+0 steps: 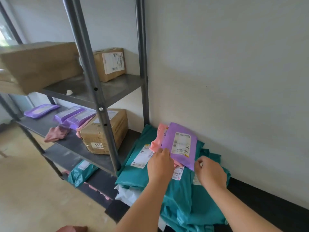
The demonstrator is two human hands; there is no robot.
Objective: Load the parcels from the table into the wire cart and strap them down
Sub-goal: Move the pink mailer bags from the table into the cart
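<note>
Far left: rack [93, 81] with boxes and more mailers, not part of this grab. Cart not in view.

Teal mailers [137, 166] are heaped loose on a dark table [117, 210] against the wall [234, 81], with the near ones hanging over the front edge. On top is a pink mailer [158, 139] with a purple mailer [181, 144] lying across it.

Left hand [160, 164] grips the purple mailer's near left edge, thumb on top. Can't tell if it also has the pink one. Right hand [210, 171] pinches the near right corner, fingers curled.

Risks:
- Slick poly film. If both are lifted together, the pink one could slide out from underneath, since only the left side may be clamping it.
- A corner pinch is weak, so heavy contents would let the bag sag or twist free.
- Dragging rather than lifting could send the overhanging teal ones onto the floor.
</note>
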